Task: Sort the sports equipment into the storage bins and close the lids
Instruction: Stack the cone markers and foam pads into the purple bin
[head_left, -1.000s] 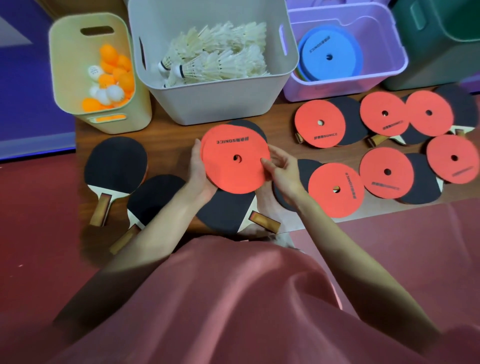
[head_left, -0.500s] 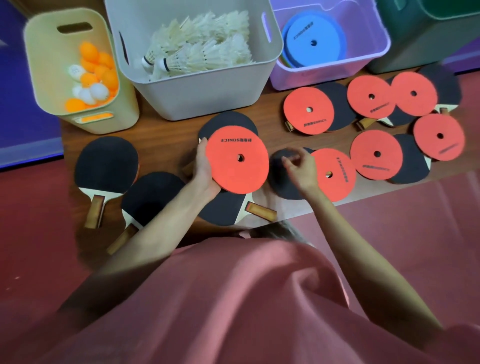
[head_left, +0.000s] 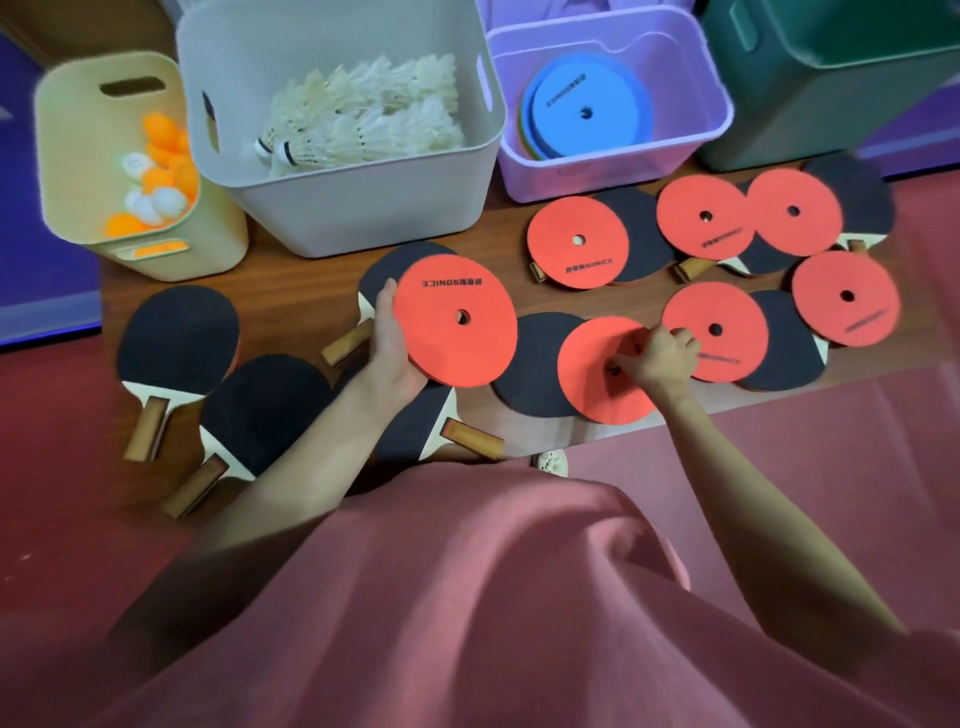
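Note:
My left hand (head_left: 389, 343) grips the left edge of a red disc (head_left: 457, 327) held just above the wooden board (head_left: 291, 306). To its right, my right hand (head_left: 660, 358) pinches a second red disc (head_left: 592, 374) near its centre hole; that disc lies on a black paddle (head_left: 535, 364). Several more red discs, such as one (head_left: 576, 249) further back, rest on black paddles along the right. The purple bin (head_left: 613, 171) holds a stack of discs with a blue disc (head_left: 587, 111) on top.
A beige bin (head_left: 140, 260) with orange and white balls stands back left. A grey bin (head_left: 363, 208) of shuttlecocks is in the middle, a dark green bin (head_left: 810, 104) at back right. Two black paddles (head_left: 176, 338) lie at left. Red floor surrounds the board.
My right hand left the disc held by my left hand and moved right onto the second red disc. The left hand keeps its disc.

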